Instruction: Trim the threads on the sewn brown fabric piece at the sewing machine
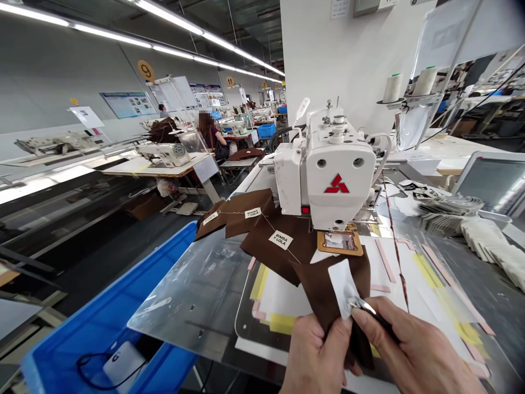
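Right hand (410, 350): fingers close around small metal snips (363, 307), tips at a white patch (342, 287).
Left hand (315, 355): fingers pinch a brown cloth piece (328, 306) bearing that patch, held up nearest the camera.
Far: brown pieces tagged "BIMBA Y LOLA" (262, 235) lie on a clear plastic sheet (192, 295) before a white sewing machine (336, 164).
Left: blue bin (102, 328).

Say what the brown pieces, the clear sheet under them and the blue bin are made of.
The brown pieces look like suede or napped leather: matte, limp where they fold. The clear sheet seems rigid acrylic or similar plastic, glossy with scuffs. The blue bin looks like moulded plastic, smooth and semi-gloss.
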`<state>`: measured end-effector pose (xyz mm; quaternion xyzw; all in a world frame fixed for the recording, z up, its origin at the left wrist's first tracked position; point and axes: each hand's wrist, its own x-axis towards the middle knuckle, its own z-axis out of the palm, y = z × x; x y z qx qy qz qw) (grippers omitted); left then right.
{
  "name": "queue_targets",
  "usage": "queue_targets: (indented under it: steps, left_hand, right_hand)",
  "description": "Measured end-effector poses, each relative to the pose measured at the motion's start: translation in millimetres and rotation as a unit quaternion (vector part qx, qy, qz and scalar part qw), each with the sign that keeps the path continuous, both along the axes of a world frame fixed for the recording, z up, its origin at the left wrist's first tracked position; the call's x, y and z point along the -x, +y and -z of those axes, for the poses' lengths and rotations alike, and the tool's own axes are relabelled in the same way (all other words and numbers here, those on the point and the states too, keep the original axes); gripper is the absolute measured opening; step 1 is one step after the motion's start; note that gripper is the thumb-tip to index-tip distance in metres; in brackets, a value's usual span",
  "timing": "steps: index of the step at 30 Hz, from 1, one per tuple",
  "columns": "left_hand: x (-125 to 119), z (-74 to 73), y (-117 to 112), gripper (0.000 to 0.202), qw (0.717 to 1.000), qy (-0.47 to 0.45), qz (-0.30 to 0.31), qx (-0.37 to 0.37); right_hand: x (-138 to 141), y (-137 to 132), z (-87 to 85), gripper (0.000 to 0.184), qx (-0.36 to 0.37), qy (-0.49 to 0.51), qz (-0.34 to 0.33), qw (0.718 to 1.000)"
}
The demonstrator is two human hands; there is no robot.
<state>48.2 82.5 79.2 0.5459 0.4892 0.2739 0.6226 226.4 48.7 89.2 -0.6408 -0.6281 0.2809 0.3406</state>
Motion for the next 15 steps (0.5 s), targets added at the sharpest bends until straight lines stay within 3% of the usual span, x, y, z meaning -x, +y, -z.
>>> queue_targets:
  steps: [3,5,8,11,13,15]
  left_hand:
    - [2.0,-0.8,-5.9,0.060,0.998,0.054,-0.031,-0.013]
    - [2.5,-3.7,-8.0,0.056,0.997,0.066,-0.049,-0.013]
    - [1.4,-9.7,-5.8,0.060,0.999,0.050,-0.014,-0.015]
    - [0.5,-13.1,0.1,0.068,0.999,0.011,0.045,0.005]
    - [1.2,-13.6,3.4,0.070,0.998,-0.009,0.066,0.020]
    - [2.6,-13.9,4.8,0.069,0.997,-0.020,0.066,0.039]
  right_hand:
    - [10.5,-1.0,-4.1,0.051,0.064,0.127,0.038,0.989]
    - [17.8,-0.6,-5.4,0.057,0.104,0.242,0.066,0.963]
    - [24.6,1.7,-6.5,0.065,0.137,0.385,0.117,0.905]
    - [26.4,3.1,-11.1,0.070,0.164,0.462,0.167,0.856]
    - [26.1,2.6,-15.2,0.071,0.172,0.463,0.173,0.852]
    - [24.9,1.4,-17.7,0.070,0.168,0.432,0.162,0.871]
